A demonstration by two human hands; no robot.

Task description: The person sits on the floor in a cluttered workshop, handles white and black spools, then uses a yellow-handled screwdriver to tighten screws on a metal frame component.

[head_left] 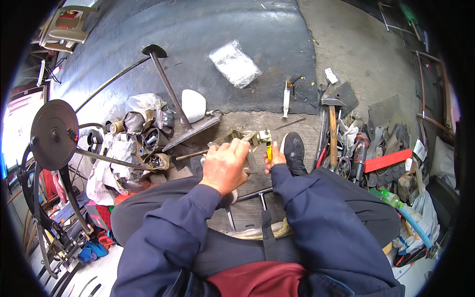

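Note:
My left hand (227, 164) is closed over a metal assembly, its fingers curled down and hiding most of what they grip. A brass-coloured metal bracket (238, 134) shows just beyond the knuckles. At its right end sits a pale metal fitting (265, 136). My right hand (276, 157) is wrapped round a yellow tool handle (269, 150), which stands upright right under the fitting. The kind of tool cannot be made out. Both hands are close together, between my knees and above the floor. A dark shoe (294, 152) is beside my right hand.
Plastic bags of parts (141, 123) and a T-shaped metal stand (190, 132) lie at left, near a round dark disc (54, 127). A hammer (333, 128), a red bar (388, 161) and loose tools crowd the right. Ahead are a syringe (286, 99) and a plastic-wrapped packet (234, 64).

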